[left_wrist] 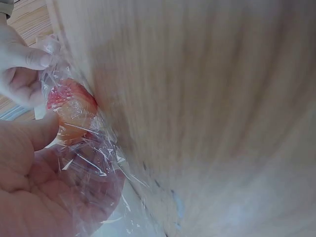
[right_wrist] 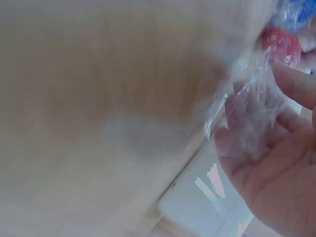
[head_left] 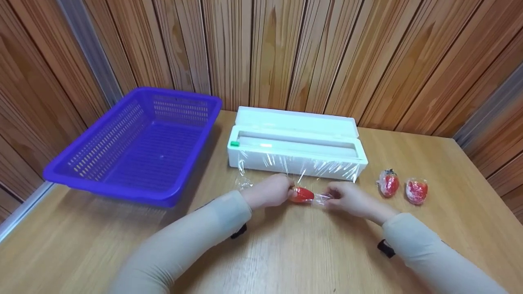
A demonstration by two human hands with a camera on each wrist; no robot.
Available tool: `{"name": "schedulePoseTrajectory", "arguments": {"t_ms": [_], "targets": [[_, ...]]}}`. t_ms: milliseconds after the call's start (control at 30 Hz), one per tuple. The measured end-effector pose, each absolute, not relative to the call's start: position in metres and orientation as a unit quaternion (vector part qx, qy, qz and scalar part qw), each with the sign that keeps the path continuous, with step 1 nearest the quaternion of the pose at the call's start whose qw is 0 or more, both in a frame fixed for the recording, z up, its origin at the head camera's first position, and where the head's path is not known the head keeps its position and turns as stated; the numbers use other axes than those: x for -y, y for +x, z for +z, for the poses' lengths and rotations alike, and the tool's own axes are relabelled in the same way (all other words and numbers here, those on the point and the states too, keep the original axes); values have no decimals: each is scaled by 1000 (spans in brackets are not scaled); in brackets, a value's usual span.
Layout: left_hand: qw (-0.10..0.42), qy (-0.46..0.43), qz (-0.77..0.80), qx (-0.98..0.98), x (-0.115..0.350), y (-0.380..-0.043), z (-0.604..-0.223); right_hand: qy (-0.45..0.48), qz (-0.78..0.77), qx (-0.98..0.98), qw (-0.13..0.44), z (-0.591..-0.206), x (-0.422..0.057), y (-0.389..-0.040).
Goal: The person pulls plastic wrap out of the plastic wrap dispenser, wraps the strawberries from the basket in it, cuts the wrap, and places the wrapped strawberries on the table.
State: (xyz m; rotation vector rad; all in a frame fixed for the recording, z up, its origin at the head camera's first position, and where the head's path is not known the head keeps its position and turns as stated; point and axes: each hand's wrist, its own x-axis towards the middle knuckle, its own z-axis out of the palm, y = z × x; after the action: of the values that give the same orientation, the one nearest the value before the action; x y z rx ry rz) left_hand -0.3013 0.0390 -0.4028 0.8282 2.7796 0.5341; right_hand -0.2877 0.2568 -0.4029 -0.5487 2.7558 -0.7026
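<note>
A red, rounded fruit [head_left: 302,194] in clear cling film lies between the two hands, close over the table. My left hand [head_left: 273,190] holds its left end; in the left wrist view the thumb lies against the red and orange fruit [left_wrist: 74,106], with the fingers behind crinkled film [left_wrist: 91,158]. On the other side my right hand [head_left: 346,199] pinches the gathered film [head_left: 320,199] beside the fruit. The right wrist view shows that film [right_wrist: 259,98] spread between thumb and fingers. More film hangs down the front of the white wrap dispenser [head_left: 294,165] just behind the hands.
The dispenser's lid [head_left: 296,122] stands raised, with a green slider [head_left: 234,143] at its left end. Two film-wrapped red fruits, one with a dark top [head_left: 389,183] and another [head_left: 416,191], sit at right. A purple basket [head_left: 179,185] stands at left. Wood-panelled walls [head_left: 278,53] enclose the table.
</note>
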Motion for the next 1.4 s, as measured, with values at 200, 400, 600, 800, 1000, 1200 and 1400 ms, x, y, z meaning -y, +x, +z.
{"name": "schedulePoseTrajectory", "arguments": {"t_ms": [200,400,600,800,1000,1200,1400], "targets": [[111,277,192,-935,-39,-301,-402,-142,-241,-950,137,-385,-270,-288],[103,272,179,-940,-40,-304,-403,-172,-254,-950,51,-377,-233,-276],[94,277,175,-940,-42,-305,-405,-276,-160,-947,-41,-389,-197,-269],[78,291,171,-938,-38,-305,-408,-294,-119,-944,-87,-397,-187,-272],[73,296,156,-939,-30,-305,-407,-294,-114,-944,-97,-399,-183,-276],[72,252,191,-946,-11,-302,-404,-276,-114,-950,-87,-403,-182,-282],[54,206,225,-951,18,-303,-404,-256,-115,-957,-76,-403,-182,-284]]}}
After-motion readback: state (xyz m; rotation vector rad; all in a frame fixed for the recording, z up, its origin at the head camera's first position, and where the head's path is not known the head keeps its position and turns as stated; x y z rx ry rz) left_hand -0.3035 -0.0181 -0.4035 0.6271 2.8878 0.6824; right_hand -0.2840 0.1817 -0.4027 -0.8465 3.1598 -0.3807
